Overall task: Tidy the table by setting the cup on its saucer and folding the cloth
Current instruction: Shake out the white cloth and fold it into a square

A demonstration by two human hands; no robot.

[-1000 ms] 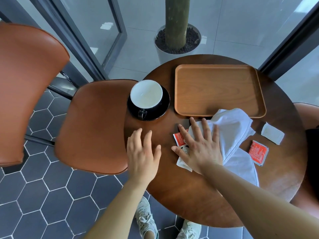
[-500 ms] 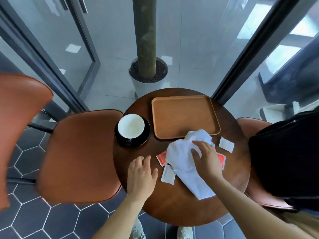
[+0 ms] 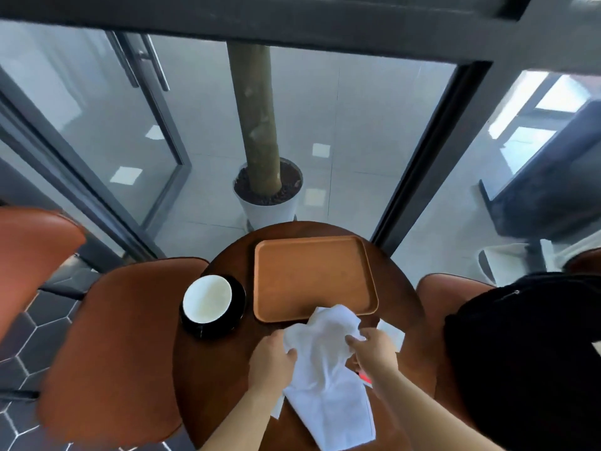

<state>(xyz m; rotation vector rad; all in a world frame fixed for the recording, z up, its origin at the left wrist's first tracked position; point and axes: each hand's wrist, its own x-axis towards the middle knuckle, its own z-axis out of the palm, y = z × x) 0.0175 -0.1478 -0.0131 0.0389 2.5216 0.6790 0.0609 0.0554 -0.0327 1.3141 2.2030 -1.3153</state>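
Note:
A white cloth (image 3: pixel 328 379) lies crumpled across the round wooden table (image 3: pixel 214 379), its far end resting on the tray's near edge. My left hand (image 3: pixel 271 361) grips the cloth's left edge. My right hand (image 3: pixel 372 351) pinches its right edge. A white-lined black cup (image 3: pixel 207 298) stands on its black saucer (image 3: pixel 235 315) at the table's left side, well apart from both hands.
An empty wooden tray (image 3: pixel 313 278) sits at the table's far side. Small packets, white (image 3: pixel 392 333) and red (image 3: pixel 364 378), peek from under the cloth. Orange chairs (image 3: pixel 117 346) flank the table; a black bag (image 3: pixel 527 359) lies on the right one. A potted trunk (image 3: pixel 266 193) stands behind glass.
The view has tilted up and pulled back. My left hand moved from the bare table onto the cloth's left edge. My right hand has closed on the cloth's right side.

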